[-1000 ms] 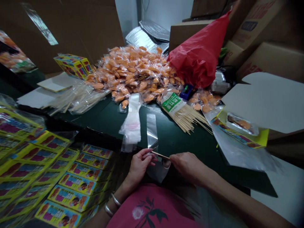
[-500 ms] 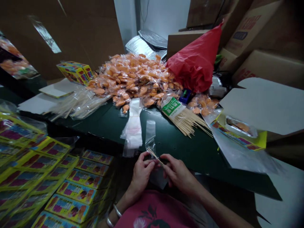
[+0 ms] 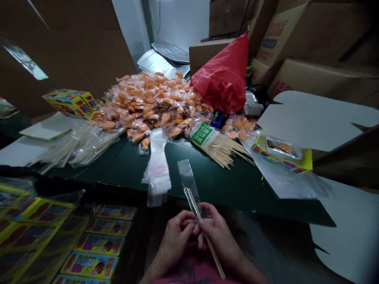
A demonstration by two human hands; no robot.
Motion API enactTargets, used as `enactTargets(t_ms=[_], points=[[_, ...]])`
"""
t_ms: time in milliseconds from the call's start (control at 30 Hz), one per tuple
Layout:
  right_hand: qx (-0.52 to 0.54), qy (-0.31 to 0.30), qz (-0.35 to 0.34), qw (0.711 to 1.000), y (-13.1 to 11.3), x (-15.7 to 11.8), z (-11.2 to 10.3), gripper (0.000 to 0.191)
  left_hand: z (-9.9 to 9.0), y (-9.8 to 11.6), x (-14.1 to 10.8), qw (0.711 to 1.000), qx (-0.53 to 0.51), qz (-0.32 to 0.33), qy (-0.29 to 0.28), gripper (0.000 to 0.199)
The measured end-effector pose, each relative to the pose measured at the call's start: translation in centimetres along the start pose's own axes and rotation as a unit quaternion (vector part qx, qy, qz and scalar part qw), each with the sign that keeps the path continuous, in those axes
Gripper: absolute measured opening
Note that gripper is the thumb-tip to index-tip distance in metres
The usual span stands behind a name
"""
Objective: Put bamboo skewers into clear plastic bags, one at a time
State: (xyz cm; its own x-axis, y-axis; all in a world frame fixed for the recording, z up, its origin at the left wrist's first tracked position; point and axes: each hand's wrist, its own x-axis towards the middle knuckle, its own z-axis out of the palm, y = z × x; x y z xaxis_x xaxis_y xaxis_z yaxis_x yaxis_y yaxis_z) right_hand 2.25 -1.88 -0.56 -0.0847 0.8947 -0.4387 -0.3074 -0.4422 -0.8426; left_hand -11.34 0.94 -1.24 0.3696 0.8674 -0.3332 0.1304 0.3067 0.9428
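Head view from my remote seat: my left hand (image 3: 175, 241) and right hand (image 3: 216, 236) are closed together on thin bamboo skewers (image 3: 213, 255), pinching them side by side, tips lined up with a clear plastic sleeve (image 3: 186, 174) just over the edge of the dark green table (image 3: 231, 189).

Dark green bench (image 3: 237, 189) with sweets and packing stuff, cardboard cartons (image 3: 308, 51) behind.
Ahead of the left hand (image 3: 175, 240): stack of clear bags (image 3: 156, 169) on the bench, big heap of orange sweets in clear wrappers (image 3: 148, 104) behind it. Ahead of the right hand (image 3: 216, 236): bamboo skewer bundle with green label (image 3: 216, 146), red plastic bag (image 3: 222, 75) beyond, beside the heap. Further right: open yellow box (image 3: 304, 161), white card lid (image 3: 316, 118) raised. Left of the hands: bagged sticks (image 3: 79, 146), printed box (image 3: 70, 103), nearer, rows of yellow printed cards (image 3: 97, 244).
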Motion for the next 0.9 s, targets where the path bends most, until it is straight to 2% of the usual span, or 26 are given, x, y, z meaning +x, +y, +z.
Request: enactTargets(t_ms=[167, 233, 300, 367, 433, 500, 567, 667, 733, 767, 833, 900], points=[[0.059, -0.118, 0.047, 0.990, 0.9, -3.1, -3.3, 0.086, -1.0, 0.4, -1.6, 0.986, 0.084, -0.017, -0.144, 0.018], [0.052, -0.159, 0.032, 0.985, 0.3, -3.8, -4.3, 0.079, -1.3, 1.2, -1.8, 0.976, 0.119, -0.001, -0.183, 0.022], [0.034, -0.193, 0.014, 0.981, -0.8, -3.8, -4.3, 0.057, -1.7, 2.7, -1.6, 0.970, 0.131, 0.014, -0.204, 0.024], [0.022, -0.209, -0.012, 0.978, -2.4, -3.2, -3.3, 0.044, -2.4, 4.7, -0.8, 0.973, 0.111, 0.024, -0.203, 0.022], [0.003, -0.220, -0.059, 0.974, -4.1, -2.0, -1.6, 0.056, -3.5, 7.0, 0.7, 0.982, 0.080, 0.034, -0.169, 0.018], [-0.062, -0.234, -0.127, 0.962, -5.9, -0.4, 0.3, 0.068, -4.9, 9.4, 2.5, 0.988, 0.077, 0.054, -0.119, 0.012], [-0.190, -0.188, -0.225, 0.937, -7.5, 1.3, 2.0, 0.057, -6.3, 12.0, 4.3, 0.987, 0.112, 0.080, -0.084, 0.009], [-0.377, -0.072, -0.364, 0.849, -9.7, 3.9, 3.7, 0.043, -8.3, 16.0, 6.3, 0.972, 0.189, 0.111, -0.081, 0.010], [-0.432, -0.030, -0.421, 0.797, -11.0, 5.5, 4.3, 0.035, -9.2, 18.3, 7.2, 0.961, 0.230, 0.119, -0.099, 0.012], [-0.439, -0.017, -0.442, 0.782, -11.5, 6.3, 4.4, 0.032, -9.5, 19.0, 7.6, 0.958, 0.240, 0.120, -0.106, 0.012], [-0.430, 0.006, -0.465, 0.774, -12.3, 7.9, 4.1, 0.029, -9.7, 19.5, 8.5, 0.962, 0.230, 0.112, -0.093, 0.012], [-0.432, 0.018, -0.453, 0.780, -12.6, 9.2, 2.9, 0.024, -9.6, 18.3, 9.3, 0.974, 0.197, 0.102, -0.046, 0.011]])
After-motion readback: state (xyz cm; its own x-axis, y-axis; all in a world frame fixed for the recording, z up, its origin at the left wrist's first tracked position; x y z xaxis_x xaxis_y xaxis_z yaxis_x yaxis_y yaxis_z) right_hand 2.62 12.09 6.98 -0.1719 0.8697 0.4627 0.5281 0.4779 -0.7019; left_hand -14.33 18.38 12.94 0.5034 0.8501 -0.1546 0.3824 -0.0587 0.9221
